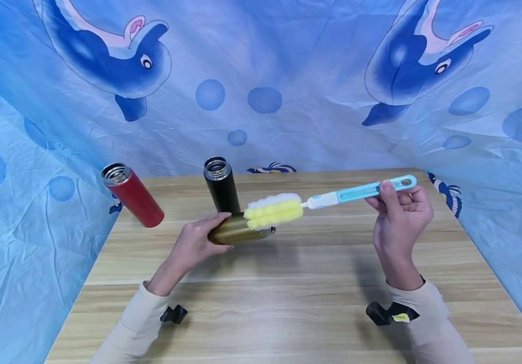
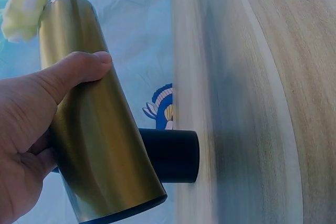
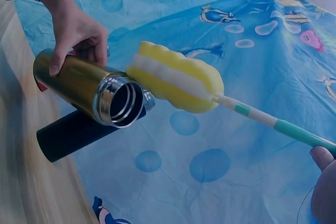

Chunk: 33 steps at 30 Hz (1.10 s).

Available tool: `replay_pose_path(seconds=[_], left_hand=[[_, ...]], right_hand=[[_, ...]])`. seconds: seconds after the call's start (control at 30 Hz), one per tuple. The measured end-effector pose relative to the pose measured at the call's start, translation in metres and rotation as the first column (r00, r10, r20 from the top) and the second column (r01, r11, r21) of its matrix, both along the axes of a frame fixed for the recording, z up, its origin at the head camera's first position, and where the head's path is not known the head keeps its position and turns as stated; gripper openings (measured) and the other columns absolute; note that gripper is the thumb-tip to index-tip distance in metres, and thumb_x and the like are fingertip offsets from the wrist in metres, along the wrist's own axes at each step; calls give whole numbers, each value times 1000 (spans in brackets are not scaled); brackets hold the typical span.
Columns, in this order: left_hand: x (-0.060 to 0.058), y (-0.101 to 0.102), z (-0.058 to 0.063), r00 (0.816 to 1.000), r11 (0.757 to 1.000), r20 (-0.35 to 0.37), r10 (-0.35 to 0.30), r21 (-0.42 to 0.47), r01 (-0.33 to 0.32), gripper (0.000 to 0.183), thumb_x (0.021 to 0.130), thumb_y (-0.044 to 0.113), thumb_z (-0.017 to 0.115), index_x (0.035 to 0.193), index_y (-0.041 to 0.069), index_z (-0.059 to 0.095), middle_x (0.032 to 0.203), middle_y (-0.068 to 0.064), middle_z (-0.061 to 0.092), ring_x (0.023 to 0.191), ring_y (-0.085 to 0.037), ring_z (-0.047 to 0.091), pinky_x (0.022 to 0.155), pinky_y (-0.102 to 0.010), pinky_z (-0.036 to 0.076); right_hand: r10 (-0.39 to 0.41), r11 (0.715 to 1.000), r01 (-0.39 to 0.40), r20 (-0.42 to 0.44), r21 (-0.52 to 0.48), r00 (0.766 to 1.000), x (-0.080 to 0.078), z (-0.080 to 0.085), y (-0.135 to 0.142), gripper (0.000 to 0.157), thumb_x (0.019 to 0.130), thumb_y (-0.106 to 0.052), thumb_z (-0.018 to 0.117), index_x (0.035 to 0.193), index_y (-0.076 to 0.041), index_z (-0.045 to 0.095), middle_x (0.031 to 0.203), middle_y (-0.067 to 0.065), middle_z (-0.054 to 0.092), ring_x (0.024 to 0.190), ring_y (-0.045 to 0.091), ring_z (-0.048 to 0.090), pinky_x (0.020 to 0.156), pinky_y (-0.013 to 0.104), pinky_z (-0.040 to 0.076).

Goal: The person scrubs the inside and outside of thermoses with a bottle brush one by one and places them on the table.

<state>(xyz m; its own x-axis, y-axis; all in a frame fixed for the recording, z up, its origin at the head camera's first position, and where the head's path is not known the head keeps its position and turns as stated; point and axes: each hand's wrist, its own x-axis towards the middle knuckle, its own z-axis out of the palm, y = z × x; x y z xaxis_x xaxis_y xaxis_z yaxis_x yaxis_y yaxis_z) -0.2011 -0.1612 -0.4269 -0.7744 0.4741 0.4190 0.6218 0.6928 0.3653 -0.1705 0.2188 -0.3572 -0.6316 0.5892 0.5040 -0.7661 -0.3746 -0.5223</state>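
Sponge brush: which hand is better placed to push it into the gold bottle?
Right hand, probably: it grips the sponge brush by the handle, while the left hand holds the gold bottle, open mouth facing rightward.

I have a wood-grain table [image 1: 261,318] in front of me, its pale and brown streaks running from side to side. Standing upright on it are a red bottle [image 1: 139,200] near its far left corner and, well apart to the right, a black bottle [image 1: 222,192], both uncapped
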Motion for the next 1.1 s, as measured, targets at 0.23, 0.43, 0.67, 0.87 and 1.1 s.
replay_pose_path(seconds=[0.23, 0.43, 0.67, 0.87, 1.1], left_hand=[[0, 0, 0, 1000, 1000, 11, 5, -2, -5, 77, 67, 23, 98, 135, 6, 65, 132, -16, 68, 108, -33, 72, 86, -48, 60], [0, -1, 0, 1000, 1000, 2, 1, 2, -1, 77, 66, 24, 98, 134, 6, 66, 131, -16, 69, 108, -33, 72, 85, -48, 61], [2, -3, 0, 1000, 1000, 5, -11, 11, 11, 77, 65, 21, 98, 133, 6, 66, 129, -17, 69, 107, -33, 72, 85, -47, 61], [4, -2, 2, 1000, 1000, -2, -10, 22, 10, 78, 64, 22, 99, 133, 7, 67, 129, -16, 69, 108, -33, 72, 85, -48, 61], [5, -2, 5, 1000, 1000, 5, 6, 31, -6, 79, 64, 22, 99, 135, 7, 66, 130, -16, 69, 109, -34, 71, 86, -48, 60]], right_hand=[[-41, 999, 41, 9, 0, 999, -4, -2, 0, 15, 87, 15, 69, 97, 15, 57, 82, 25, 70, 70, 28, 75, 63, 34, 61], [-49, 999, 49, 26, -8, 998, -5, -6, 0, 17, 87, 14, 70, 98, 16, 57, 83, 26, 70, 70, 28, 75, 64, 33, 61], [-36, 999, 37, 39, -17, 999, -7, -13, 1, 19, 87, 14, 70, 99, 17, 56, 83, 26, 70, 70, 28, 75, 64, 33, 61], [-58, 998, 57, 55, 15, 997, -7, -17, 3, 18, 87, 13, 70, 99, 15, 57, 85, 26, 70, 73, 28, 76, 67, 34, 61], [-65, 997, 63, 67, 42, 996, -7, -22, 7, 17, 88, 13, 70, 99, 15, 58, 84, 25, 70, 73, 27, 76, 68, 35, 61]])
